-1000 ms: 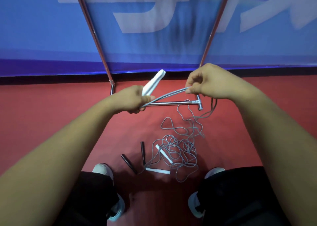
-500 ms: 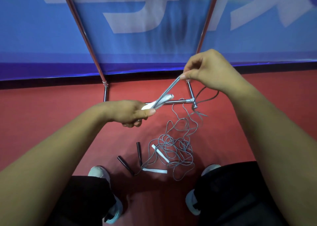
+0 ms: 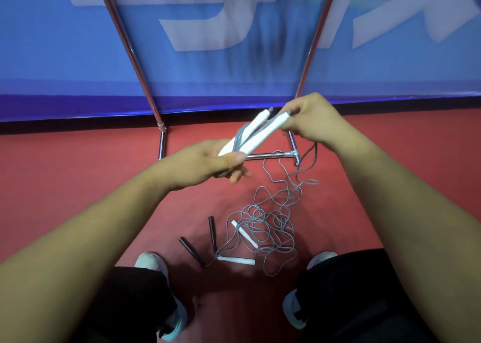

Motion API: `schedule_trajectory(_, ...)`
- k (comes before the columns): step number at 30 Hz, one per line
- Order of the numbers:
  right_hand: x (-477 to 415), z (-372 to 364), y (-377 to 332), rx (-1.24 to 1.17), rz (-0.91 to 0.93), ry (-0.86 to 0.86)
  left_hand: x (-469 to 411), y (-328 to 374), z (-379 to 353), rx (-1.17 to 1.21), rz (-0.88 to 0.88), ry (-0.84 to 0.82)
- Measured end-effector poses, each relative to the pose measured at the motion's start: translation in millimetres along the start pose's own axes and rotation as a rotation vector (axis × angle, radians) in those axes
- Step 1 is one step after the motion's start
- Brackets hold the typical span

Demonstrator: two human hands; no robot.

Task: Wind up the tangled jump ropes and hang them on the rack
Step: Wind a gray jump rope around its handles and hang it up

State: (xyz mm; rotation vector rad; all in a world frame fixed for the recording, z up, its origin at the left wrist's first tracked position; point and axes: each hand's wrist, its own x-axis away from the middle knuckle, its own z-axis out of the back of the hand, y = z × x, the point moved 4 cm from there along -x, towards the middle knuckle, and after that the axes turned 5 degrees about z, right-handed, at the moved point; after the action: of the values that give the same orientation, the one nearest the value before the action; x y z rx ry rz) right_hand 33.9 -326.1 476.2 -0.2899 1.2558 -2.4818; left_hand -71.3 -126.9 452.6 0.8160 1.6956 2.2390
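On red floor [image 3: 78,186] most rope [image 3: 270,228] lies tangled; left hand [image 3: 205,167] grips two white handles [image 3: 257,131], right hand [image 3: 312,120] pinches their cord [image 3: 315,150]

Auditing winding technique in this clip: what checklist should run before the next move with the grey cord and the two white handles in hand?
1. Left hand grips both white plastic handles: ok.
2. Right hand pinches thin grey cord at the handle tips: ok.
3. Cord free of floor tangle: not ok, it trails into it.
4. Cord clear of chrome tube rack foot: cannot tell.
5. Rack's hanging bar in view: not ok.
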Motion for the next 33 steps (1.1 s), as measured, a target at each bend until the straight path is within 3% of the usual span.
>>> schedule_trajectory(4,2,-6,0,-0.092,-0.014,-0.038,0,6,6,0.295,0.029,0.062)
schedule_trajectory(13,8,-23,0,-0.206,0.013,-0.200,0,11,51,0.313,-0.131,0.459)
schedule_trajectory(21,14,-22,4,-0.215,-0.035,-0.184,10,8,75,0.153,-0.051,0.536)
schedule_trajectory(29,26,-33,-17,-0.233,-0.035,-0.320,11,1,88,0.021,0.054,0.793)
schedule_trajectory(33,27,-40,-25,-0.199,-0.095,-0.270,12,2,89,-0.302,0.122,0.856)
